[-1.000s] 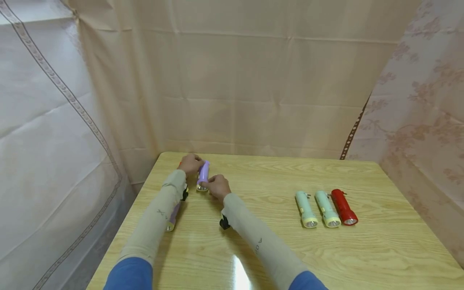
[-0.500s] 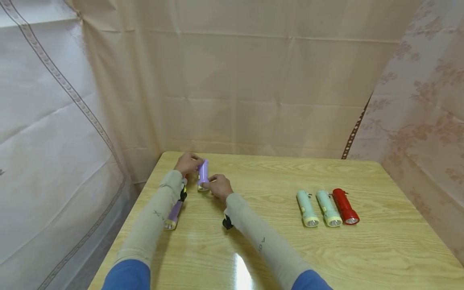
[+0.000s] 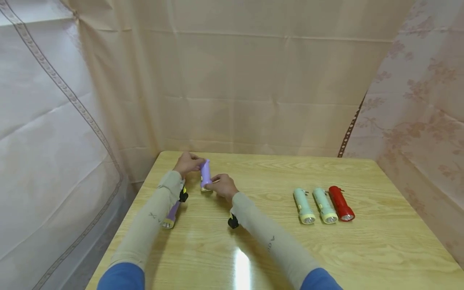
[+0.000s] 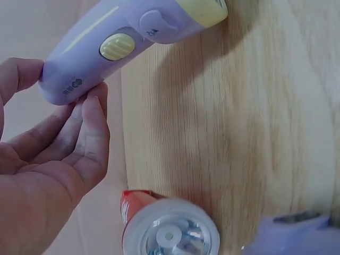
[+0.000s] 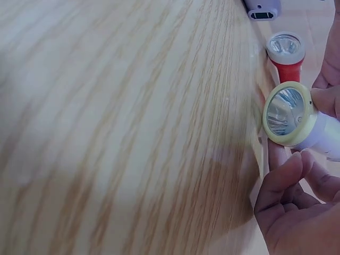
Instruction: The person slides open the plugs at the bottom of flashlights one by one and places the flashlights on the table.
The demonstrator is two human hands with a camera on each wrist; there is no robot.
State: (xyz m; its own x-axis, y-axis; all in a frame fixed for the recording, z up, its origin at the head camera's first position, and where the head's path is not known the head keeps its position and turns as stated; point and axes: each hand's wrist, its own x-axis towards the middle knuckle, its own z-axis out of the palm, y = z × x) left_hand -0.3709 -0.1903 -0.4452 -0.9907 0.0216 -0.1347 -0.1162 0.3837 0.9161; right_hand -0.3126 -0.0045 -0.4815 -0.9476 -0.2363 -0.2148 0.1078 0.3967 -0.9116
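Note:
A purple flashlight (image 3: 205, 172) with a pale yellow rim is tilted near the table's far left. My left hand (image 3: 187, 163) pinches its tail end between thumb and fingers, clearly seen in the left wrist view. At the lens end, my right hand (image 3: 224, 187) holds the head's edge with curled fingers; in the right wrist view part of this contact is hidden behind the yellow rim (image 5: 291, 139). A red flashlight (image 5: 288, 70) with a whitish rim lies beside it, hidden from the head view by my left arm. Another purple flashlight (image 3: 171, 214) lies partly under that arm.
Two mint-green flashlights (image 3: 303, 206) and a red flashlight (image 3: 341, 203) lie side by side on the right of the wooden table (image 3: 261, 233). A beige curtain (image 3: 232, 88) hangs behind the far edge, with pale cloths at both sides.
The held purple flashlight has shifted slightly right and its lens shows less from above. My right hand has moved a little to the right with it; the left keeps its pinch.

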